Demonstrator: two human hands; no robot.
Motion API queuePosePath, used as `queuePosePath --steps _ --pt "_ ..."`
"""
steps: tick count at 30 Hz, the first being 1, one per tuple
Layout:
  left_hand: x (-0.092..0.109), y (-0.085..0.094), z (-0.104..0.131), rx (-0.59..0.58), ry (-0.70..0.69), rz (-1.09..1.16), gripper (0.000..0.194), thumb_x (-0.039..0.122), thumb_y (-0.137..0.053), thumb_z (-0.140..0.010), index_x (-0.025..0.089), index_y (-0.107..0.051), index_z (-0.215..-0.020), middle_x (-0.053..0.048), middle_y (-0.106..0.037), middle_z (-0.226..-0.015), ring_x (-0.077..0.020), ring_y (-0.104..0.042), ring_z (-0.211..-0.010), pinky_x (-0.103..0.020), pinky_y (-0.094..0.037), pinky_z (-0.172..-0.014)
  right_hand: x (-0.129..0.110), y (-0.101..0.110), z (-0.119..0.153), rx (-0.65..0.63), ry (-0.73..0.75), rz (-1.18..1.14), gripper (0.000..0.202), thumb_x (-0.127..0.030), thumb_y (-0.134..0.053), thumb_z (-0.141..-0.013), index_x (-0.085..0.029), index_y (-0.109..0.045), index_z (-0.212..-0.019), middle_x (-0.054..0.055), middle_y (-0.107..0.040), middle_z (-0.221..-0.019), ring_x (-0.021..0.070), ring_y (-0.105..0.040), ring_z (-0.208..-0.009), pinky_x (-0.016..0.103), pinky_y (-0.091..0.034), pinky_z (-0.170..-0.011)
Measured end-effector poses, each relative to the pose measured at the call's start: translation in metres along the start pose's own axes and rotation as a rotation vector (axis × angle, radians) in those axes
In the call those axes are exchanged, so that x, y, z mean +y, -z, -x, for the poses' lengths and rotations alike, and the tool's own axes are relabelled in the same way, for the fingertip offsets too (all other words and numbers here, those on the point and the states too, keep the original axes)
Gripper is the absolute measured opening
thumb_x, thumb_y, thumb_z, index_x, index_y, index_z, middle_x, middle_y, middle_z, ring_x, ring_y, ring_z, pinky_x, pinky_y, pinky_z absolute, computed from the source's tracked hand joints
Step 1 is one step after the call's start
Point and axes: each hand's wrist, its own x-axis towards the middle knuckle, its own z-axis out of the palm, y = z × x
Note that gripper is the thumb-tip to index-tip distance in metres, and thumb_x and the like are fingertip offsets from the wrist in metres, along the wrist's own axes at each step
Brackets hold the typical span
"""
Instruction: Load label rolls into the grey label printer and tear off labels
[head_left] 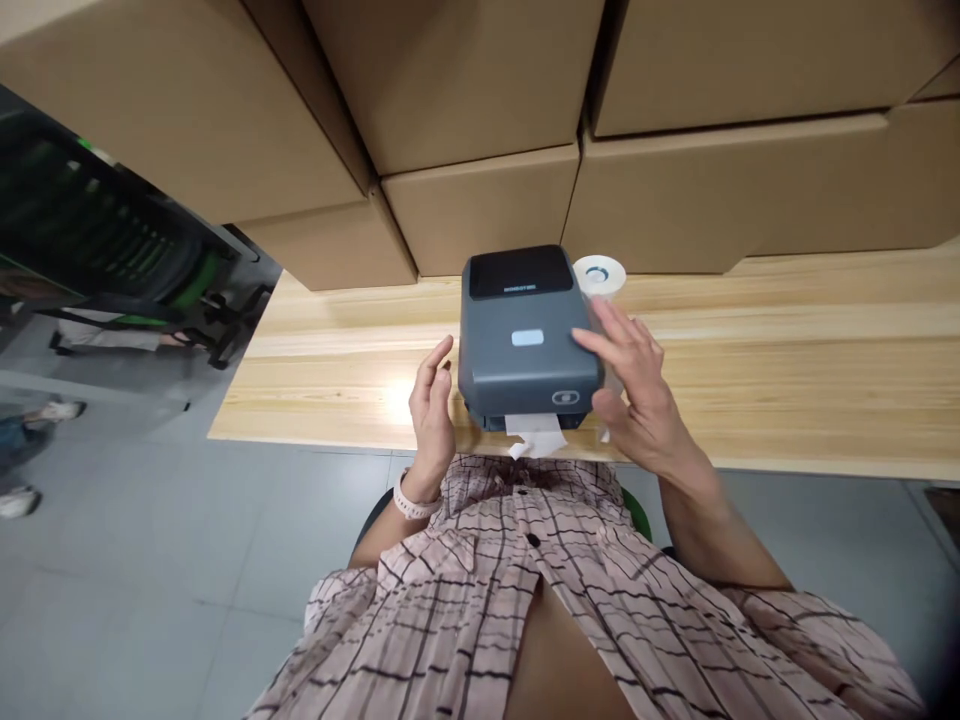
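Observation:
A dark grey label printer (491,350) with a black window on its lid stands on the wooden table in front of me. White label paper (541,440) sticks out of its front slot, with a torn or curled end. My left hand (435,410) is beside the printer's left side, its fingers apart and holding nothing. At the printer's right side is my right hand (637,390), fingers spread, the index fingertip at or just over the lid's edge; whether it touches I cannot tell. Behind the printer's right rear corner lies a white paper roll (611,272), partly hidden.
Large cardboard boxes (480,210) are stacked along the back of the wooden table (787,370). A black and green chair (127,230) stands on the left past the table's end. Another person's feet (22,500) show on the grey floor at far left.

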Motion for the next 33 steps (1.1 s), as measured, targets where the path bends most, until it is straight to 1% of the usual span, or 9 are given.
queuePosePath --steps 5,10,15,18,21,23,27,30,33 --pt "0.003 -0.002 -0.035 -0.044 0.014 0.102 0.035 0.047 -0.054 -0.108 0.031 -0.075 -0.131 -0.005 -0.069 -0.15 -0.0272 -0.059 -0.146 -0.049 -0.046 -0.127 0.008 0.006 -0.026 -0.028 0.024 -0.1 0.08 -0.074 -0.026 -0.107 -0.036 -0.012 -0.177 0.009 -0.029 -0.183 0.0354 -0.034 -0.167 0.062 -0.037 -0.133" --pt "-0.022 -0.009 -0.086 -0.084 0.04 0.123 0.046 0.045 -0.077 -0.088 0.03 -0.072 -0.132 -0.007 -0.069 -0.149 -0.0302 -0.055 -0.15 -0.05 -0.038 -0.131 0.016 0.002 -0.095 0.073 0.101 -0.227 0.082 -0.076 -0.02 -0.106 -0.038 -0.001 -0.176 0.007 -0.014 -0.186 0.0282 -0.028 -0.17 0.051 -0.034 -0.137" --pt "-0.044 -0.021 -0.089 -0.274 0.238 0.256 0.089 0.045 -0.089 -0.074 0.03 -0.054 -0.155 -0.011 -0.051 -0.17 -0.034 -0.044 -0.16 -0.055 -0.033 -0.133 0.039 -0.002 -0.168 0.151 -0.015 -0.228 0.076 -0.074 -0.016 -0.108 -0.037 -0.003 -0.174 0.004 -0.01 -0.187 0.0252 -0.037 -0.165 0.052 -0.032 -0.136" --pt "-0.045 -0.022 -0.082 -0.347 0.24 0.284 0.107 0.043 -0.094 -0.07 0.032 -0.044 -0.163 -0.012 -0.045 -0.174 -0.0342 -0.042 -0.161 -0.055 -0.034 -0.133 0.035 0.001 -0.18 0.262 -0.033 -0.167 0.08 -0.071 -0.033 -0.11 -0.03 -0.006 -0.173 0.008 -0.009 -0.187 0.0261 -0.031 -0.168 0.052 -0.031 -0.136" --pt "-0.044 -0.02 -0.081 -0.364 0.22 0.265 0.108 0.042 -0.095 -0.071 0.03 -0.043 -0.164 -0.013 -0.045 -0.174 -0.0348 -0.042 -0.162 -0.053 -0.035 -0.133 0.016 0.002 -0.158 0.401 0.135 -0.026 0.058 -0.055 -0.047 -0.111 -0.027 -0.04 -0.162 0.01 -0.043 -0.175 0.0275 -0.042 -0.161 0.049 -0.038 -0.132" --pt "-0.045 -0.02 -0.082 -0.367 0.215 0.257 0.107 0.041 -0.093 -0.072 0.03 -0.042 -0.166 -0.013 -0.043 -0.175 -0.0348 -0.042 -0.162 -0.051 -0.037 -0.132 0.006 -0.003 -0.136 0.189 0.208 0.041 0.038 -0.043 -0.041 -0.114 -0.028 -0.064 -0.139 0.01 -0.073 -0.142 0.0271 -0.068 -0.131 0.047 -0.053 -0.114" --pt "-0.049 -0.019 -0.082 -0.369 0.237 0.252 0.116 0.036 -0.089 -0.076 0.028 -0.026 -0.173 -0.015 -0.045 -0.174 -0.034 -0.05 -0.156 -0.049 -0.043 -0.127 0.01 -0.025 -0.11 -0.52 0.135 0.162 0.046 -0.039 -0.031 -0.114 -0.021 -0.073 -0.118 0.012 -0.082 -0.104 0.029 -0.075 -0.094 0.05 -0.054 -0.097" --pt "-0.051 -0.016 -0.082 -0.375 0.222 0.267 0.131 0.034 -0.084 -0.082 0.028 0.006 -0.177 -0.017 -0.045 -0.174 -0.0305 -0.058 -0.148 -0.048 -0.045 -0.124 0.02 -0.035 -0.108 -0.755 0.166 0.171 0.05 -0.035 -0.027 -0.113 -0.017 -0.072 -0.125 0.015 -0.082 -0.104 0.0309 -0.073 -0.102 0.057 -0.04 -0.115" --pt "-0.052 -0.011 -0.083 -0.413 0.18 0.264 0.131 0.032 -0.078 -0.088 0.03 0.023 -0.172 -0.017 -0.042 -0.175 -0.0269 -0.059 -0.147 -0.046 -0.045 -0.124 0.028 -0.033 -0.113 -0.853 0.199 0.099 0.052 -0.035 -0.028 -0.112 -0.017 -0.068 -0.141 0.016 -0.081 -0.108 0.0322 -0.071 -0.105 0.058 -0.038 -0.112"
